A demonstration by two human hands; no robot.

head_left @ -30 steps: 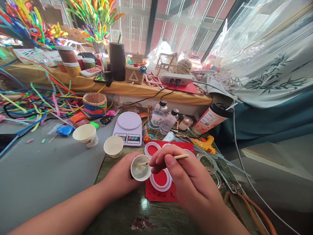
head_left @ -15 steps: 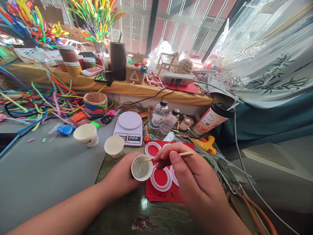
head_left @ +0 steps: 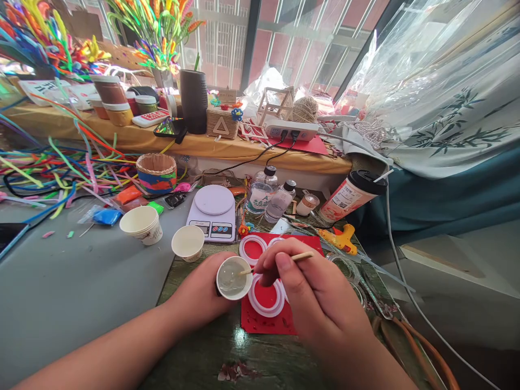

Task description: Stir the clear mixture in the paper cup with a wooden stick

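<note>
A small paper cup (head_left: 234,278) with clear, bubbly liquid is gripped by my left hand (head_left: 205,287), its mouth facing up. My right hand (head_left: 304,287) pinches a thin wooden stick (head_left: 303,257), whose far end dips into the liquid near the cup's right side. Under and behind my right hand lies a red sheet (head_left: 249,322) with white ring-shaped molds (head_left: 255,310) on it, some partly hidden by the hand. Just beyond my left hand stands an empty paper cup (head_left: 187,244).
Behind are a white digital scale (head_left: 214,200), two clear bottles (head_left: 280,201) and stacked paper cups (head_left: 141,225). A yellow glue gun (head_left: 343,238) and a lidded drink cup (head_left: 351,195) are at right. Colourful pipe cleaners (head_left: 81,168) spread over the left back.
The stick's tip has shifted within the liquid, toward the cup's right side, as my right hand moved slightly left. The whole view has shifted a little.
</note>
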